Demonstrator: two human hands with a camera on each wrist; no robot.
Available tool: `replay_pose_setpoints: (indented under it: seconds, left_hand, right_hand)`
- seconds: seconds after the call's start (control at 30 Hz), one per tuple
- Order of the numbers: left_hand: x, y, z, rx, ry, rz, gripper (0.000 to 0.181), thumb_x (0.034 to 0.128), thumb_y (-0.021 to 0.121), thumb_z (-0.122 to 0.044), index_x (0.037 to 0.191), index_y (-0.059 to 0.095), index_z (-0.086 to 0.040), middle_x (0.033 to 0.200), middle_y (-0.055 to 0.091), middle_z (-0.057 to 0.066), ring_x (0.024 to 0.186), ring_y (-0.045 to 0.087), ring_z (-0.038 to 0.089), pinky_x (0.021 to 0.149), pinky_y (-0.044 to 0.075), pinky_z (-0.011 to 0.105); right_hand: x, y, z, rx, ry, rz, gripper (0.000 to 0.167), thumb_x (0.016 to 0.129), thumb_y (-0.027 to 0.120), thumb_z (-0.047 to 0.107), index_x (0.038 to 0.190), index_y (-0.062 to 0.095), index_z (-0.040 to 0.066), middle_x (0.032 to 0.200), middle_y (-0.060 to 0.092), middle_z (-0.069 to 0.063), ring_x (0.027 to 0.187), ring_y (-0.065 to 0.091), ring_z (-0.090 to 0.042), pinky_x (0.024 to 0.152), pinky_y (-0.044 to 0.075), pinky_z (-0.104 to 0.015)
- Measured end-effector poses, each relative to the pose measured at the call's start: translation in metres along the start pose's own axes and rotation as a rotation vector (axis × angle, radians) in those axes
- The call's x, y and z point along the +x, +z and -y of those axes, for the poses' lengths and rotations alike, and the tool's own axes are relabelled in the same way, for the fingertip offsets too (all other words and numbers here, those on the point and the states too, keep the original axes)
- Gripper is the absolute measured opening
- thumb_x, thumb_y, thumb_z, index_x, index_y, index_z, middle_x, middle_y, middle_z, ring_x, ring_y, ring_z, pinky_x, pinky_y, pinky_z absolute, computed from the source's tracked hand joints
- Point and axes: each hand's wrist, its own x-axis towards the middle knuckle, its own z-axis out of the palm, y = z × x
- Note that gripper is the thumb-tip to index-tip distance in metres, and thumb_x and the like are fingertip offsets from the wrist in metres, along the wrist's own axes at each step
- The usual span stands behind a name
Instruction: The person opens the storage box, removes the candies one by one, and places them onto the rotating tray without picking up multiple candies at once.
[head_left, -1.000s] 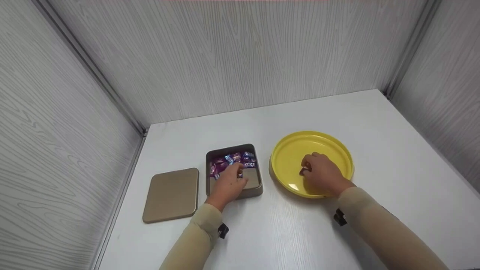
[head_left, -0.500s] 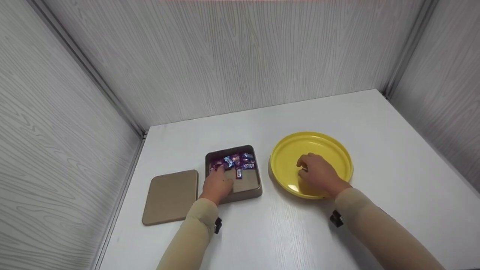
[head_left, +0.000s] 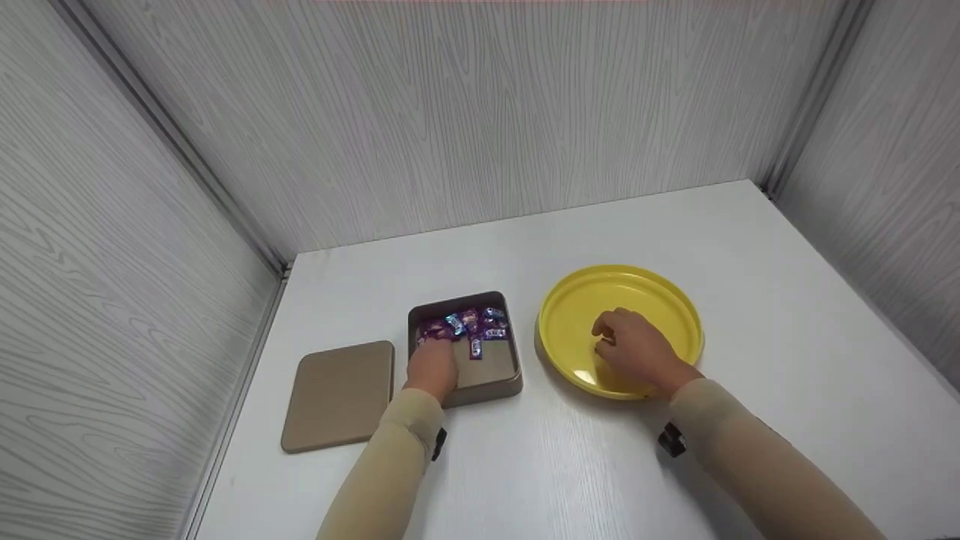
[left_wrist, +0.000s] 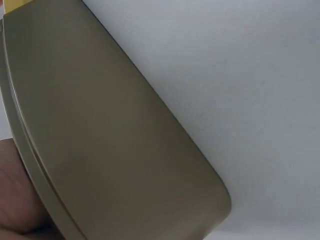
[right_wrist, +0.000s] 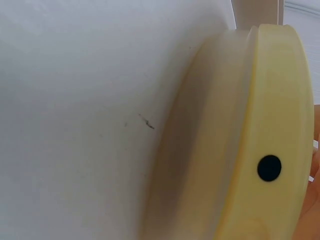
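The yellow tray (head_left: 574,311) is standing beside the tin (head_left: 491,388), presumably for easy reach. My right hand (head_left: 636,346) is curling over the tray, my left hand (head_left: 433,369) is sitting within the tin; I cannot tell either grip. Wrapped candies (head_left: 470,321) are lying in the tin.

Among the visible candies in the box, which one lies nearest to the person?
The candy jutting onto the bare box floor, right of the left hand; the other visible candies lie farther back.

Plate (head_left: 564,319) yellow; tin (head_left: 489,391), lid (head_left: 339,397) brown; candies (head_left: 470,320) purple, blue; walls (head_left: 450,112) grey, wood-grained.
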Motion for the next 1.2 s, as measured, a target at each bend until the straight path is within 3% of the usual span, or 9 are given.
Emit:
replay_pose_setpoints:
  seconds: [0.13,0.43,0.63,0.97,1.2]
  left_hand:
    - [0.004,0.003,0.001,0.004,0.012,-0.026,0.016,0.0972,0.055,0.001,0.099,0.071,0.003,0.099,0.072,0.021,0.096,0.069,0.037,0.089,0.054,0.049]
    - [0.005,0.004,0.003,0.010,0.013,-0.017,0.017,0.0990,0.053,-0.002,0.100,0.070,0.003,0.098,0.072,0.023,0.095,0.069,0.040,0.087,0.054,0.051]
    - [0.001,-0.004,0.004,0.045,-0.012,0.056,0.020,0.0956,0.056,-0.002,0.111,0.067,0.005,0.104,0.070,0.025,0.098,0.068,0.041,0.086,0.055,0.051]
    - [0.001,-0.005,0.008,0.052,0.002,0.102,0.013,0.0882,0.064,0.000,0.100,0.068,0.003,0.096,0.071,0.020,0.089,0.069,0.036,0.076,0.057,0.051]
    - [0.003,-0.003,0.009,0.008,0.033,0.048,0.015,0.0912,0.057,0.003,0.084,0.069,0.000,0.091,0.072,0.019,0.083,0.069,0.035,0.076,0.057,0.049]
  right_hand:
    - [0.000,0.001,0.000,0.003,0.010,0.006,0.022,0.091,0.058,0.013,0.109,0.068,0.006,0.095,0.058,-0.004,0.087,0.052,-0.023,0.080,0.045,-0.040]
    - [-0.001,0.002,0.002,-0.004,0.039,0.022,0.023,0.092,0.056,0.016,0.112,0.067,0.008,0.098,0.058,-0.003,0.089,0.053,-0.023,0.083,0.046,-0.039]
    - [-0.002,0.001,0.004,0.012,0.027,0.002,0.021,0.092,0.059,0.016,0.110,0.068,0.008,0.098,0.059,-0.004,0.088,0.054,-0.023,0.083,0.046,-0.040]
    - [0.000,0.006,0.004,0.023,0.027,0.013,0.021,0.093,0.055,0.016,0.110,0.067,0.009,0.098,0.059,-0.003,0.088,0.053,-0.023,0.083,0.045,-0.038]
    - [0.000,0.005,0.010,0.030,0.008,0.018,0.021,0.094,0.058,0.016,0.110,0.068,0.007,0.093,0.058,-0.003,0.086,0.052,-0.023,0.080,0.045,-0.039]
